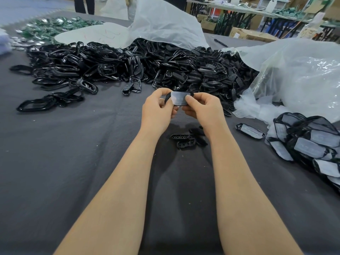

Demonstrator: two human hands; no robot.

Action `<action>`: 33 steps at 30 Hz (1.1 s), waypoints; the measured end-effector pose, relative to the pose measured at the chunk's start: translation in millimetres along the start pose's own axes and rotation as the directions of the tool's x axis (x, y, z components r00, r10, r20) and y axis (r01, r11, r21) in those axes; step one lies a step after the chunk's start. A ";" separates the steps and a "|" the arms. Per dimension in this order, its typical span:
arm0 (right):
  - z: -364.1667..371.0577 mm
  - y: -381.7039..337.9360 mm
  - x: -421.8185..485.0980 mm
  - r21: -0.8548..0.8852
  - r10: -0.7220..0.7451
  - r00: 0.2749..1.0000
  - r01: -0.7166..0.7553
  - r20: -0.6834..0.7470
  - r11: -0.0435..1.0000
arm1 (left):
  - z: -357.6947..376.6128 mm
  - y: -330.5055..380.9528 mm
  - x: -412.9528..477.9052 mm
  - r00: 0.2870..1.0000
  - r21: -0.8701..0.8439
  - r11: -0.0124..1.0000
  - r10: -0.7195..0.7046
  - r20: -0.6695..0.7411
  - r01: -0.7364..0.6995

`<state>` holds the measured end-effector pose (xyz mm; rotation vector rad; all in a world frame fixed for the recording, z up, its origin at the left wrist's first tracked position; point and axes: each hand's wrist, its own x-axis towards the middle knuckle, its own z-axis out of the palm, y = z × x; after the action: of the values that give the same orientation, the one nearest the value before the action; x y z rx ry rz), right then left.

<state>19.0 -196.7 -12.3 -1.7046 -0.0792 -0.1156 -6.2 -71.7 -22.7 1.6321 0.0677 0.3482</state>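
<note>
Far to the left on the grey tabletop (73,162) lies a spread of green circuit boards (55,27), and nearer to the person a heap of glossy black frames (73,61) with a few strays at its edge. Behind the middle, a white sack (161,21) spills a second heap of black button pads (202,70). At the centre, just above the tabletop, the left hand (156,111) and the right hand (204,111) pinch one black shell with a pale translucent insert (179,98) between thumbs and curled fingers, one hand at each end. The step looks like seating the insert into the shell. The next move probably calls for even thumb pressure along its edges, then a carry to the right. A small cluster of loose black parts (185,139) lies just beneath the wrists and could be swept aside by a forearm. Further right, one lone finished piece (250,130) lies on the way to the stack of finished pieces (309,142), with a crumpled clear plastic bag (303,74) crowding it from behind.
</note>
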 end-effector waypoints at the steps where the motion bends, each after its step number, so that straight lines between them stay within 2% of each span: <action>1: 0.0 -0.3 0.1 -0.020 -0.006 1.000 0.006 0.001 1.000 | 0.1 -0.4 0.3 1.000 0.007 1.000 -0.003 0.001 0.003; 10: -3.9 -2.1 -0.9 -0.122 -0.033 0.998 0.040 0.058 0.992 | 0.5 -1.8 0.6 1.000 0.038 0.999 0.004 0.016 -0.005; 16: 4.9 0.5 -2.2 -0.114 -0.033 0.999 0.030 -0.017 0.993 | 0.3 -3.1 1.7 1.000 0.053 0.999 -0.001 -0.009 0.001; 20: 13.7 1.0 -7.1 -0.277 -0.214 0.963 0.163 -0.165 0.947 | 2.0 -3.3 2.6 0.996 0.007 0.999 -0.039 -0.080 0.040; 26: 25.3 -1.9 -12.4 -0.395 -0.354 0.922 0.271 -0.154 0.878 | 2.3 0.5 2.3 0.988 -0.072 0.995 -0.076 -0.132 0.067; 30: 29.2 -2.0 -14.3 -0.404 -0.330 0.928 0.239 -0.172 0.883 | 4.5 2.7 -1.7 0.993 -0.027 1.000 -0.002 -0.116 -0.002; 33: 33.8 -2.2 -13.6 -0.334 -0.244 0.947 0.165 -0.210 0.928 | 5.2 3.6 -3.8 0.992 0.034 0.998 0.051 -0.118 -0.048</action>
<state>6.3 -162.8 -16.3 -1.9813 -0.0553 -0.5223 -9.0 -78.0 -20.1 1.6446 0.1236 0.4847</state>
